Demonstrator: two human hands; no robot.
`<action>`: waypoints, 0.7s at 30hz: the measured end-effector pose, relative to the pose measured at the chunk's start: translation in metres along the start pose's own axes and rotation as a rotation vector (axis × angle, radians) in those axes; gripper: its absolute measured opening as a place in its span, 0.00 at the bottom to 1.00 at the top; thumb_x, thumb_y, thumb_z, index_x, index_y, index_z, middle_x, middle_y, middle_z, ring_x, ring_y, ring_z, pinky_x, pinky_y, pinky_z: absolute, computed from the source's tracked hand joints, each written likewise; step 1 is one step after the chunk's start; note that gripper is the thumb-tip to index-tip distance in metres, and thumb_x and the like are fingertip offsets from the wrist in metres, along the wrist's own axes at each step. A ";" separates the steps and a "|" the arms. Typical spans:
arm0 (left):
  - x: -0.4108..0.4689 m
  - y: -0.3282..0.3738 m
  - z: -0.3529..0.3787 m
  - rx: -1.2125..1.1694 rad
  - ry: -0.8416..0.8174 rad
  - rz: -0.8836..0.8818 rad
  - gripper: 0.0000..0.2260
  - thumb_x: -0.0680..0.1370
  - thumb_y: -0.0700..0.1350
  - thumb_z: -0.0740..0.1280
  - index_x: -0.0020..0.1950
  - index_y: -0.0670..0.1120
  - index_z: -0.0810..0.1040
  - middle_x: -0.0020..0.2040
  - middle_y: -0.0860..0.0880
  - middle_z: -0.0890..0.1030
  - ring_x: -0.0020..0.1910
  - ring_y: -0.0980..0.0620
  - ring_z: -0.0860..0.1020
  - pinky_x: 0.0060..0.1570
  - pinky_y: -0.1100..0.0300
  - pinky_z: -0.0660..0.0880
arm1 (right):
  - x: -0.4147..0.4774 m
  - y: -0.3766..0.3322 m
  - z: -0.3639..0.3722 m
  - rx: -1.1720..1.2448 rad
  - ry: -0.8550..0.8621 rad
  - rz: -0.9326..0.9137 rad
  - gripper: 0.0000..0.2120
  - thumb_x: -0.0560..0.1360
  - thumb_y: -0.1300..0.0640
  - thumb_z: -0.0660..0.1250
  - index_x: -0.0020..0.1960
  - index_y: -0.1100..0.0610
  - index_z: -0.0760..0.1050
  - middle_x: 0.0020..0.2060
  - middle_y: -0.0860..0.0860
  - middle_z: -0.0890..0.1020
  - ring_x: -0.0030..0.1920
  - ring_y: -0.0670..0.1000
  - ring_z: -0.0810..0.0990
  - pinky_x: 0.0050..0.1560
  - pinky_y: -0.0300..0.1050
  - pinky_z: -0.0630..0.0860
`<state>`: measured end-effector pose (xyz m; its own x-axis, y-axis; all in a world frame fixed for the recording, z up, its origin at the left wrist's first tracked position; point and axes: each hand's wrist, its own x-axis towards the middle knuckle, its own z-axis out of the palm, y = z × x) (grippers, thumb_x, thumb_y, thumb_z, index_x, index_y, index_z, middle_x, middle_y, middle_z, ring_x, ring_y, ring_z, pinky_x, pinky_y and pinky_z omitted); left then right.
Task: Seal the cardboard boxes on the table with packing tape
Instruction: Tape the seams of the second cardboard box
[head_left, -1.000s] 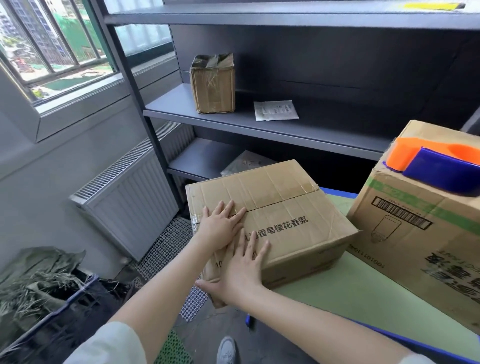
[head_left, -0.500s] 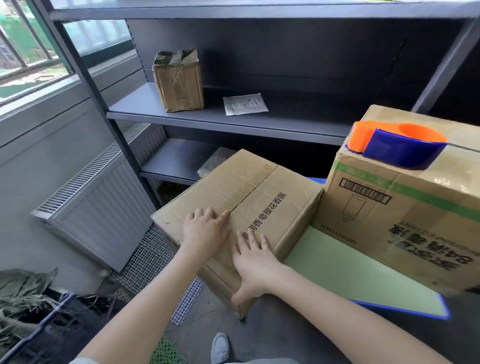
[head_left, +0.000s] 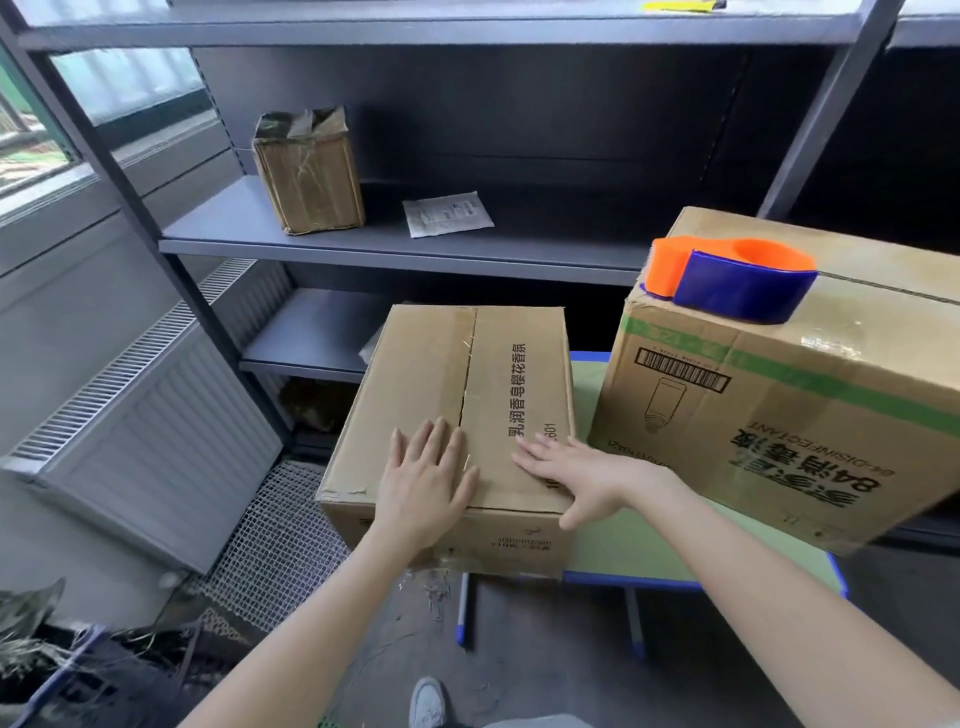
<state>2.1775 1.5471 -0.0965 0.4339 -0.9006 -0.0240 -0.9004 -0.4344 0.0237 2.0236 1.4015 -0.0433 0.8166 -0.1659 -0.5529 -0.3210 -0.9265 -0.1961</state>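
On my feed, the large printed cardboard box stands on the right part of the small green-topped table. The plain brown cardboard box sits at the table's left end, flaps closed. The orange-and-blue tape dispenser rests on top of the large box, above the table. My left hand and right hand lie flat on the brown box, one on each side of its seam, fingers straight and spread.
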 end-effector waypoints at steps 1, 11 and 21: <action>0.003 0.002 0.000 0.011 -0.012 -0.005 0.49 0.65 0.68 0.19 0.78 0.48 0.52 0.78 0.46 0.53 0.77 0.48 0.49 0.74 0.45 0.42 | 0.002 0.001 0.000 0.034 0.010 0.014 0.42 0.73 0.61 0.64 0.77 0.52 0.40 0.75 0.48 0.38 0.75 0.48 0.37 0.74 0.52 0.37; 0.025 0.007 -0.003 0.059 -0.076 0.256 0.53 0.61 0.70 0.17 0.77 0.40 0.41 0.78 0.43 0.43 0.76 0.49 0.39 0.72 0.53 0.33 | 0.011 0.008 0.015 0.018 0.092 0.078 0.47 0.73 0.40 0.64 0.76 0.54 0.35 0.74 0.48 0.33 0.74 0.50 0.32 0.72 0.57 0.33; 0.028 0.006 -0.004 0.221 -0.137 0.330 0.52 0.66 0.73 0.47 0.76 0.37 0.39 0.77 0.40 0.41 0.76 0.45 0.39 0.70 0.55 0.32 | 0.011 0.009 0.022 -0.053 0.256 0.104 0.37 0.77 0.40 0.57 0.77 0.51 0.43 0.76 0.48 0.41 0.76 0.50 0.40 0.74 0.55 0.39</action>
<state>2.1840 1.5188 -0.0933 0.1260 -0.9747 -0.1846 -0.9820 -0.0962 -0.1624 2.0191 1.3985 -0.0687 0.8773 -0.3344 -0.3442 -0.3892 -0.9154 -0.1026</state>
